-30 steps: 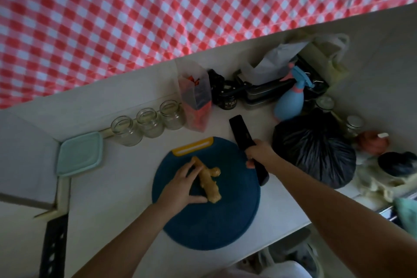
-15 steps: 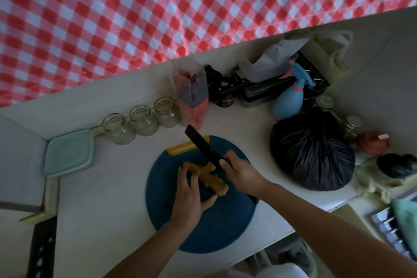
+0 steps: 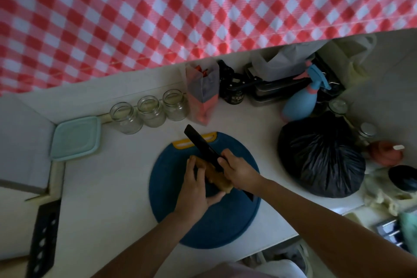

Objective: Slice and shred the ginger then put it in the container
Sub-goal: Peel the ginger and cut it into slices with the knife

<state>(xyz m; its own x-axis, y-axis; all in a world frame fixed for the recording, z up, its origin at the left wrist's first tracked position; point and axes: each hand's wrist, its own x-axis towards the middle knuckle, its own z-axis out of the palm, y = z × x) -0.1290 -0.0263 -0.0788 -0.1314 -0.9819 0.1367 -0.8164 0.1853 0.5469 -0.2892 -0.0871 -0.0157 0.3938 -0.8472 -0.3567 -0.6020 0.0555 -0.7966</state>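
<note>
- Gripping the knife (image 3: 200, 145) by its handle, the right hand (image 3: 237, 170) has swung the blade in from the board's (image 3: 221, 228) right edge onto the ginger (image 3: 217, 178).
- The left hand (image 3: 194, 189) curls round the ginger, pinning it mid-board; its far end seems tucked under the blade, though dimness blurs this.
- No slices show, so cutting is only starting.
- The container (image 3: 75, 139) sits lidded at the bench's (image 3: 108, 198) left edge.

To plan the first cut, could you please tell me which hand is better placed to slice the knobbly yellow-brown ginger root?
Right. The right hand grips the black knife, blade over the ginger root on the round blue cutting board; the left hand holds it steady.
</note>
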